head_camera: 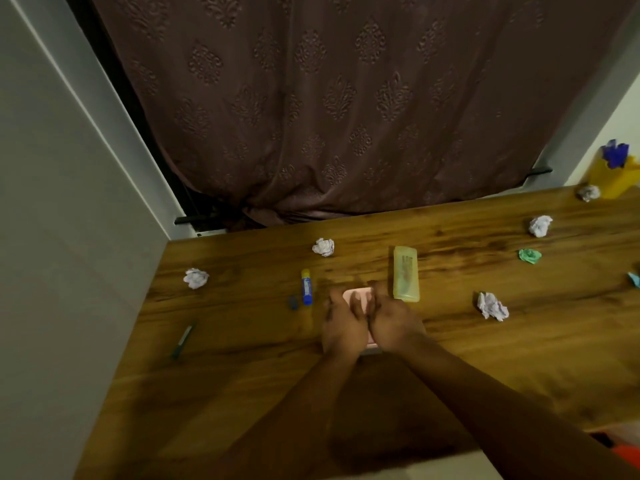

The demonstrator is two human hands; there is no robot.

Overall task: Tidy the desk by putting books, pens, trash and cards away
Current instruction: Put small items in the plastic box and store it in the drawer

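Note:
Both hands rest on a pink flat box or card stack [358, 296] in the middle of the wooden desk [242, 375]. My left hand [343, 327] covers its left side and my right hand [391, 323] its right side; most of the pink thing is hidden. A yellowish translucent case [406, 273] lies just right of it. A blue glue stick [306, 287] with a loose dark cap [293, 302] lies to the left. A green pen [183, 339] lies near the desk's left edge. Several crumpled paper balls are scattered about: white ones [196, 278] [323, 247] [491, 306] [540, 225] and a green one [530, 255].
A yellow holder [613, 178] with blue things in it stands at the far right corner, a paper ball [588, 192] beside it. A brown patterned curtain [329, 116] hangs behind the desk, a wall [52, 237] on the left. Something orange [623, 452] shows at the bottom right.

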